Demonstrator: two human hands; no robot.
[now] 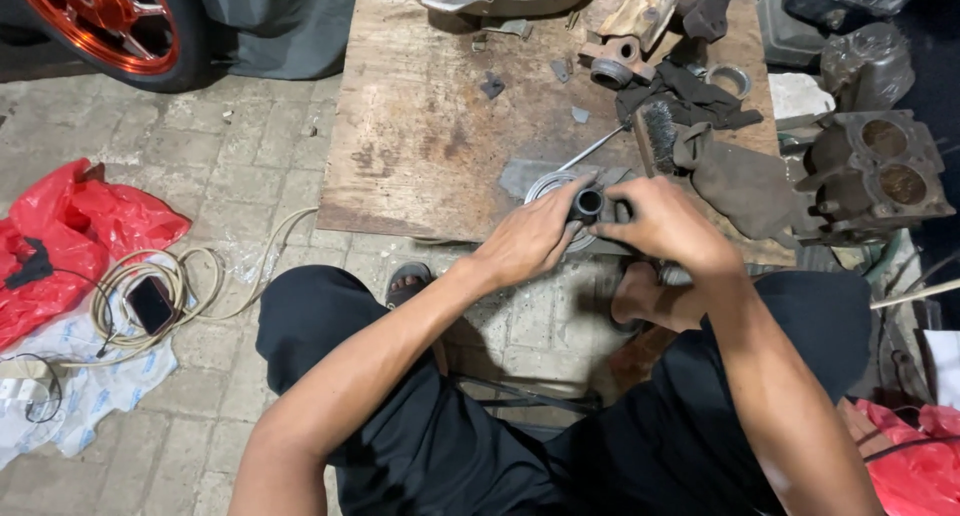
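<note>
One view only, from a camera on the person's head, tilted steeply down and slightly forward. It sits close above the lap and forearms, which fill the lower frame. The wooden board point(440, 126) lies just ahead, filling the upper middle. Left of the board is brick paving; beyond its right edge the scene is dark, probably engine parts point(875, 171).

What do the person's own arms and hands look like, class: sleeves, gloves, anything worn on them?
Both arms are bare up to the frame edge, with no sleeves visible. The left hand and right hand wear no gloves; no rings, watch or wristbands show. Below them are black trousers.
</note>
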